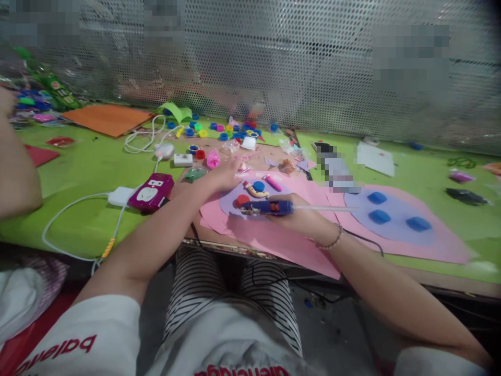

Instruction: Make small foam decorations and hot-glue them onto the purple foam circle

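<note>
My right hand (pixel 291 213) is closed around a dark blue glue gun (pixel 270 207), whose clear glue stick points right. The gun's nozzle end is over the purple oval (pixel 229 201) on pink paper (pixel 282 245), close to a red cap (pixel 242 200). On that oval also lie a blue cap (pixel 258 186), a cream curved piece (pixel 256 192) and a pink stick-shaped piece (pixel 273 183). My left hand (pixel 229 175) reaches to the oval's upper left edge, near small clear packets; its fingertips are blurred, and I cannot tell whether they hold anything.
A second pink sheet (pixel 450 245) with three blue caps lies at right. A magenta power socket (pixel 152 193) with white cables sits at left. Colourful rings (pixel 224 136), an orange sheet (pixel 109 119) and a green bottle (pixel 58 91) stand further back. Another person's arm (pixel 18 167) is at far left.
</note>
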`<state>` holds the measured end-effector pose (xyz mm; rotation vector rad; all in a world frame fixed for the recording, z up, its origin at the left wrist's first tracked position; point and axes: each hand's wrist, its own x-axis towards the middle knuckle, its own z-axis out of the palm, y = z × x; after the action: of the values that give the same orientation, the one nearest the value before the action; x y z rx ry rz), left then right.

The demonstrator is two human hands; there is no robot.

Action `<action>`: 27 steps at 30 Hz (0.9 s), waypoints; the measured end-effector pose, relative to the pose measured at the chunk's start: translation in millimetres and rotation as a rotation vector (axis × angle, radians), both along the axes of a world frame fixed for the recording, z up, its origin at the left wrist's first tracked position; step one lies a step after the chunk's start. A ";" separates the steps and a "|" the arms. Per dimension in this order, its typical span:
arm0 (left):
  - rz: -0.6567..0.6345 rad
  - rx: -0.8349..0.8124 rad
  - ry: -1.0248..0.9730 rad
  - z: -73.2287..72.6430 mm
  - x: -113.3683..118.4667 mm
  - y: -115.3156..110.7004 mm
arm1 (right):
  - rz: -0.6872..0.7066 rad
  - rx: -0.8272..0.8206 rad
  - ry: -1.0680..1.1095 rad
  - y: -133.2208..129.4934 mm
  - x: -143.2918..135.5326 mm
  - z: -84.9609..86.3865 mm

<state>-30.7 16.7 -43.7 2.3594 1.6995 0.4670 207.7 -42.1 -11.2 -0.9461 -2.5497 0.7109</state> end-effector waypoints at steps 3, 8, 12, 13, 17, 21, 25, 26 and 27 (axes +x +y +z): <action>-0.005 -0.002 -0.015 -2.0 -1.0 1.0 | -0.009 0.103 -0.099 -0.1 1.1 -0.1; -0.021 0.013 -0.013 -4.5 -2.4 2.4 | -0.004 0.250 -0.145 -0.8 3.9 -1.6; -0.041 0.032 -0.026 -3.8 -2.4 1.9 | 0.013 0.272 -0.165 -0.8 4.3 -1.9; -0.044 0.033 -0.028 -3.0 -2.1 1.4 | 0.020 0.276 -0.177 -0.8 4.1 -1.8; -0.038 -0.001 -0.041 0.7 -0.8 -1.7 | 0.021 0.287 -0.214 -1.2 3.6 -1.0; -0.014 0.001 -0.045 1.3 -0.3 -3.6 | 0.031 0.282 -0.219 -1.2 3.9 -0.2; -0.023 0.019 -0.042 1.7 0.1 -3.4 | 0.042 0.280 -0.235 -0.4 4.2 0.2; -0.027 0.015 -0.040 2.4 0.3 -3.4 | 0.041 0.287 -0.238 -0.2 4.2 0.1; -0.028 0.007 -0.038 3.3 0.6 -3.6 | 0.042 0.292 -0.240 -0.1 4.2 0.1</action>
<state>-30.1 13.1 -40.4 2.3611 1.6488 0.5106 211.9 -42.2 -11.1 -0.9277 -2.7863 0.2338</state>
